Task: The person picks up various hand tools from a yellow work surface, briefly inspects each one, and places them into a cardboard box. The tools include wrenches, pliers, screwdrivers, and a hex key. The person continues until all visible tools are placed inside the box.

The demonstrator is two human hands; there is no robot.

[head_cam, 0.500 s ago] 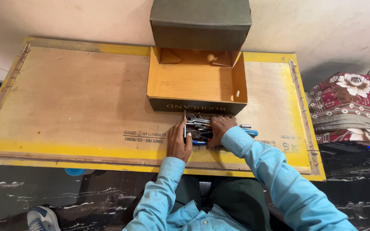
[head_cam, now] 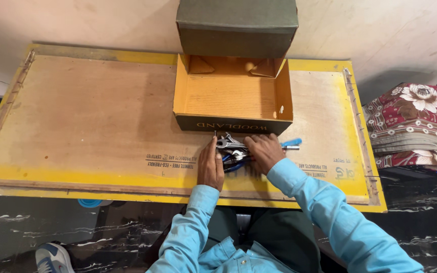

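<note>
1. Two light blue sleeves (head_cam: 324,212) come up from the bottom edge of the view, over dark trousers; a blue and white shoe (head_cam: 51,258) shows at the lower left on the dark marbled floor.
2. Left hand (head_cam: 210,164) lies flat on the board, fingers straight and close together, its inner edge pressed against the left side of a small heap of metal hand tools (head_cam: 232,151). It grips nothing.
3. Right hand (head_cam: 263,152) is cupped over the right side of the same heap, fingers curled down on it. Whether it has actually closed round any one tool cannot be told from here.
4. Heap of tools sits between the two hands on the near part of the plywood board (head_cam: 87,121), just in front of the box. It shows silvery spanner-like pieces and blue handles; one blue handle (head_cam: 291,143) with a metal shaft sticks out to the right past the right hand.
5. Open cardboard box (head_cam: 232,96), orange inside and dark olive outside, stands just beyond the tools; its interior looks bare. Its lid (head_cam: 236,25) stands up behind it against the pale wall.
6. Yellow border runs round the board.
7. Folded floral cloth (head_cam: 416,126), red and white, lies off the board at the right.
</note>
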